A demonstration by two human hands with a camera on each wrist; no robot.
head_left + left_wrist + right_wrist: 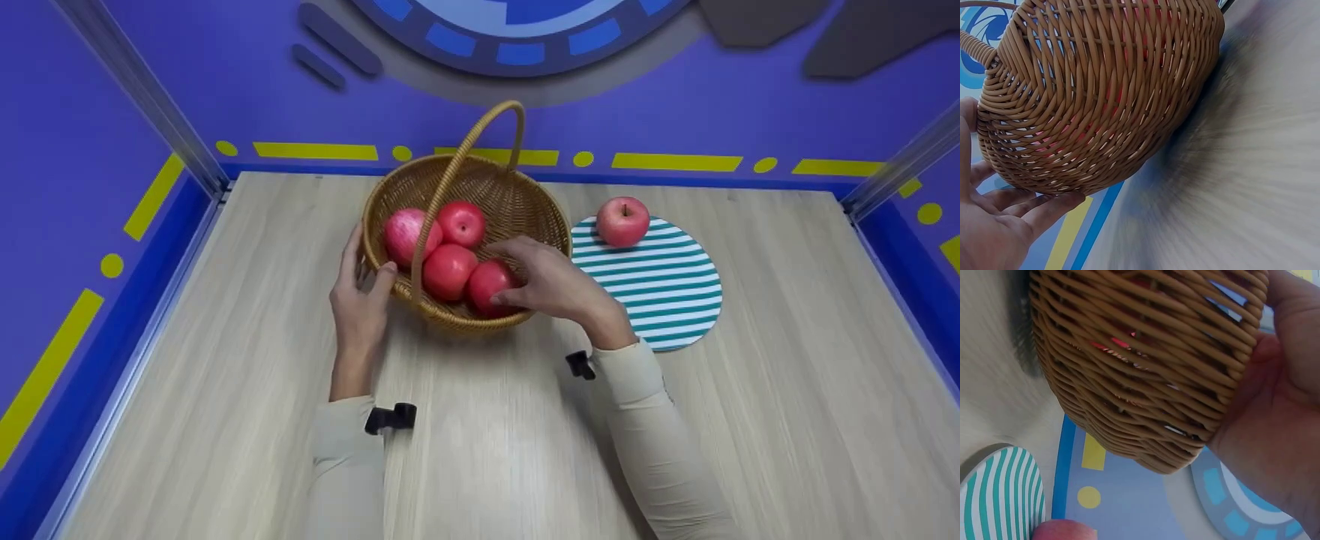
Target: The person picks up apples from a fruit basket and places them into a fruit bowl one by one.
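Observation:
A wicker basket (547, 214) with a tall arched handle holds several red apples. The left hand (362, 307) grips its left rim, thumb over the edge and fingers against the woven outer wall, as the left wrist view also shows. Over the near right rim reaches the right hand (559, 285), its thumb and fingers around a red apple (489, 285) low in the basket. Beside that one lie a middle apple (449, 271), a rear apple (462, 223) and a paler, streaked apple (405, 234). In the right wrist view the basket wall hides the right fingertips.
To the right of the basket lies a round mat (675, 285) with green and white stripes. A single apple (623, 222) sits near its far edge. The wooden table (480, 442) meets blue-purple panels (247, 97) at the back and both sides.

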